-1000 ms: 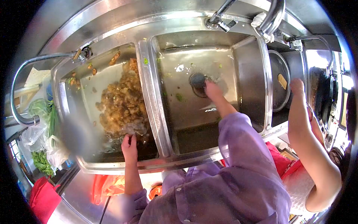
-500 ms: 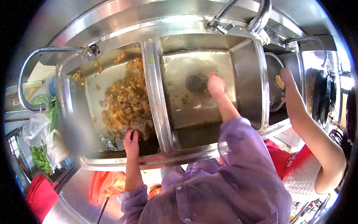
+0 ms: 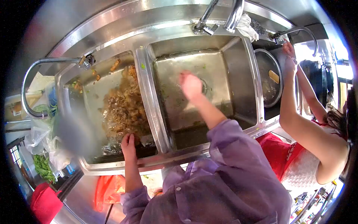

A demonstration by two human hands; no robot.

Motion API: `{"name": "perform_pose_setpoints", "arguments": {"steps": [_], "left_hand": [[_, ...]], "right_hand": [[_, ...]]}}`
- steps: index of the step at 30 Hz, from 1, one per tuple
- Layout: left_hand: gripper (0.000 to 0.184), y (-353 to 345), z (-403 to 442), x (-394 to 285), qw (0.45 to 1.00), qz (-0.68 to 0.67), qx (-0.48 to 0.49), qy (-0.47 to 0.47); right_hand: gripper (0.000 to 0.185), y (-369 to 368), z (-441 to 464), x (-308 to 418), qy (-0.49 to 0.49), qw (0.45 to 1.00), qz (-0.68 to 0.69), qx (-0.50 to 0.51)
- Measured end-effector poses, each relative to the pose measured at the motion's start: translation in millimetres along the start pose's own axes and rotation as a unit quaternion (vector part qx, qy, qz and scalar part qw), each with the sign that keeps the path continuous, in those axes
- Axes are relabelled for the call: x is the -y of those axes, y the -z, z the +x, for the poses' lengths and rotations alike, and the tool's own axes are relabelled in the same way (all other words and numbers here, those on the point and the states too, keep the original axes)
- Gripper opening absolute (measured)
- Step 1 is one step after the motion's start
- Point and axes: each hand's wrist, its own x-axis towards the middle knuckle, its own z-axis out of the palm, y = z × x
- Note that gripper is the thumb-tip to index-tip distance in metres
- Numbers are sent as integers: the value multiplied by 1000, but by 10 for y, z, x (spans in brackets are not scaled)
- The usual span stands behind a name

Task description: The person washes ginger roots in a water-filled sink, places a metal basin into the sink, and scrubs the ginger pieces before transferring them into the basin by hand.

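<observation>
We are reaching our right hand (image 3: 191, 86) over the middle basin (image 3: 216, 61) and holding our left hand (image 3: 129, 146) beside the brown food pieces (image 3: 125, 108) in the left basin (image 3: 95, 100), unable to tell whether either's fingers are open, closed or gripping

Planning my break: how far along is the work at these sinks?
The middle basin looks mostly cleared. The right hand is over its floor, the left hand beside a brown heap. Remaining, probably: its green scraps and the heap in the left basin.
</observation>
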Motion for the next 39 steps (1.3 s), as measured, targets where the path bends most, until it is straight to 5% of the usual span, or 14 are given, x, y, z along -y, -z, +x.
{"name": "perform_pose_setpoints", "arguments": {"steps": [1,4,8,13,16,20,22,25,26,27,28,30,34,39], "left_hand": [[19,2,13,41,1000,16,-3,-9],[17,-45,7,12,998,45,-29,-43],[17,-89,-62,-154,998,53,-20,4],[17,-133,-104,-268,993,112,-34,-25],[18,-11,-77,-171,982,175,2,-71],[19,176,-68,-567,975,190,-18,-116],[27,348,169,-444,966,245,-1,-82],[64,421,302,-476,864,484,-57,-129],[64,363,272,-496,862,482,-54,-146],[63,310,239,-481,814,562,-16,-146],[62,344,292,-434,756,639,17,-143],[57,416,914,137,662,668,338,4],[48,774,419,-231,733,548,376,-142],[46,1458,503,-162,767,517,320,-207]], "right_hand": [[31,-100,198,-321,-122,986,-75,91],[46,-560,304,-913,-197,979,9,58],[43,-1261,422,-769,-82,982,157,-72],[33,-615,446,-417,12,959,271,84],[33,-389,544,-940,-58,978,-184,85],[20,521,8,-656,21,960,-231,-158],[14,767,-177,-456,70,971,-69,-219],[11,601,-609,249,274,901,35,-335],[12,648,-921,745,213,950,-53,-224],[11,169,-929,830,343,899,10,-274],[15,-71,-1093,1131,307,941,-55,-129],[22,-445,-1443,1683,266,961,-33,69],[32,-1715,-1196,1587,-25,980,-116,161],[37,-1895,-1479,1914,136,919,-105,355]]}}
